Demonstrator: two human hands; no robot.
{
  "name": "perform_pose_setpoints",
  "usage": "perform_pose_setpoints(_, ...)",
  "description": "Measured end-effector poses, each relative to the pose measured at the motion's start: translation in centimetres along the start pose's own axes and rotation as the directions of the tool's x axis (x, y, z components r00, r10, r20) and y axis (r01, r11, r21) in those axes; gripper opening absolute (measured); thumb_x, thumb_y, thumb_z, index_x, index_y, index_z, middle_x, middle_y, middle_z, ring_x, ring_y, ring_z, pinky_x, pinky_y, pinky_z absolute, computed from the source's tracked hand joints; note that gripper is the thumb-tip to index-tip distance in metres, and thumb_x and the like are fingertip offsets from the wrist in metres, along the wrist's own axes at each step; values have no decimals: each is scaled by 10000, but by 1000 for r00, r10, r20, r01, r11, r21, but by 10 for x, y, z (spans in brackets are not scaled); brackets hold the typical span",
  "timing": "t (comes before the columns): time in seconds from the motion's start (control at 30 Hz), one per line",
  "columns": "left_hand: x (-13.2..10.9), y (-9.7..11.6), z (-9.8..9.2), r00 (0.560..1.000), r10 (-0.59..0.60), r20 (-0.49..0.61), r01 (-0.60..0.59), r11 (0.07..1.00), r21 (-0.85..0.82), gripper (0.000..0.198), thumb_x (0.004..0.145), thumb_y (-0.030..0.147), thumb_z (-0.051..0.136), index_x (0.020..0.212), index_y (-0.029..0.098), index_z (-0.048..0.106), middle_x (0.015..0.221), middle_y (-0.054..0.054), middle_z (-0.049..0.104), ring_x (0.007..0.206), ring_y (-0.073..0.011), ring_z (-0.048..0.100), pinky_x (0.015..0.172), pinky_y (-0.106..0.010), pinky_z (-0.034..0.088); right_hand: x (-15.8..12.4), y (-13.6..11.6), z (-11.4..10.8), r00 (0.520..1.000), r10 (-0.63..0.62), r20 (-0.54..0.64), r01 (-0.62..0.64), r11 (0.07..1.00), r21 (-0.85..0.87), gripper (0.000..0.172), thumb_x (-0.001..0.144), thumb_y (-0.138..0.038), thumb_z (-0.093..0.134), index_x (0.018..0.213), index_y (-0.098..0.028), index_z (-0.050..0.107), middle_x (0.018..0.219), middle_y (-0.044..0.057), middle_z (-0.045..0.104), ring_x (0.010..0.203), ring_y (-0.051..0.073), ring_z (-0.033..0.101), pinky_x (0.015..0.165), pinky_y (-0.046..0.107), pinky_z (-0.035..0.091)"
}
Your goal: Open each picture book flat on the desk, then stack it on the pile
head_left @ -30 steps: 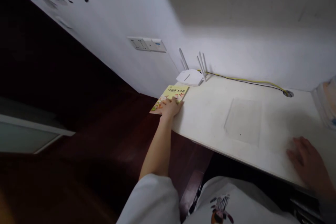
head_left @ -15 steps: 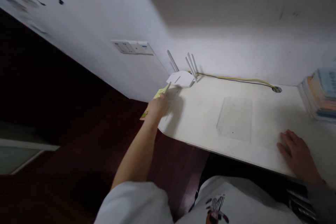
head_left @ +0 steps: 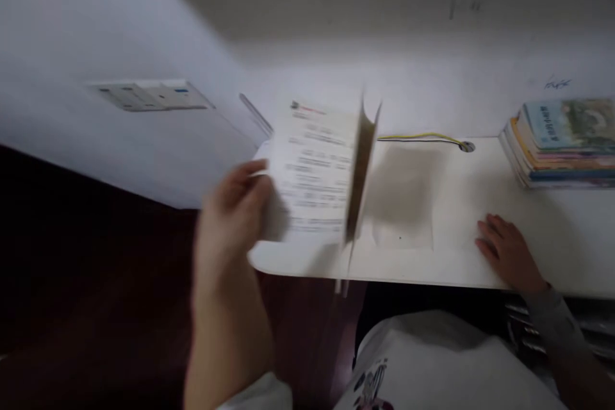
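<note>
Pinched in my left hand [head_left: 235, 205] is the left edge of an open book [head_left: 317, 173], raised over the left end of the white desk [head_left: 461, 269]. Its printed page faces me, and its other leaves stand nearly edge-on, blurred by motion. My right hand [head_left: 509, 253] lies flat on the desk with its fingers spread and nothing in it. Between the book and my right hand, a thin clear sheet [head_left: 408, 230] rests on the desk, partly in shadow.
A stack of books [head_left: 567, 141] sits at the back right against the wall. Yellow and black cables run to a round desk hole [head_left: 467, 147]. A wall socket panel [head_left: 154, 96] is at the left. The book mostly hides the router; one antenna [head_left: 255, 114] shows.
My left hand has lifted the book from the desk's left corner, bringing it up, right and nearer, with its pages now spread. The view has shifted; my right hand still lies on the desk.
</note>
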State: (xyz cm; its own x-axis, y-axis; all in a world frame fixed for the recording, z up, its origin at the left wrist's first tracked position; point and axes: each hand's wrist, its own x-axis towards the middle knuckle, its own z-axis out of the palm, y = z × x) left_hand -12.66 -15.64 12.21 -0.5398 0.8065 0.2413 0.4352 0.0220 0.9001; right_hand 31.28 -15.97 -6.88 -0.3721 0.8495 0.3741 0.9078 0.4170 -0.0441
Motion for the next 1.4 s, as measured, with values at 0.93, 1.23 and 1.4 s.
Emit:
perform_pose_setpoints(0.93, -62, -97, 140, 911, 115, 396, -184, 973, 141, 403, 930, 406, 371, 1086, 155, 645, 1324, -151, 565, 1290, -266, 469, 1096, -470, 338, 4, -6, -8, 999, 36, 33, -37, 999, 25, 430, 959, -409, 372, 1247, -152, 560, 1340, 170, 542, 1276, 293, 456, 1033, 494, 360)
perform_pose_setpoints(1.23, -73, -91, 138, 890, 59, 453, -81, 996, 29, 526, 881, 457, 485, 1285, 125, 542, 1484, -184, 383, 1413, -300, 282, 1143, -493, 249, 4, -2, -6, 999, 24, 39, -25, 999, 26, 434, 955, -413, 375, 1247, -154, 564, 1343, 172, 537, 1263, 304, 465, 1031, 506, 356)
perform_pose_setpoints(1.4, -91, -79, 131, 841, 162, 517, 51, 926, -373, 713, 869, 622, 420, 1454, 222, 336, 1511, -136, 356, 1368, -281, 377, 1075, -432, 394, 3, -5, -9, 999, 23, 30, -24, 1000, 19, 428, 958, -402, 373, 1255, -154, 556, 1342, 174, 540, 1265, 300, 467, 1032, 504, 349)
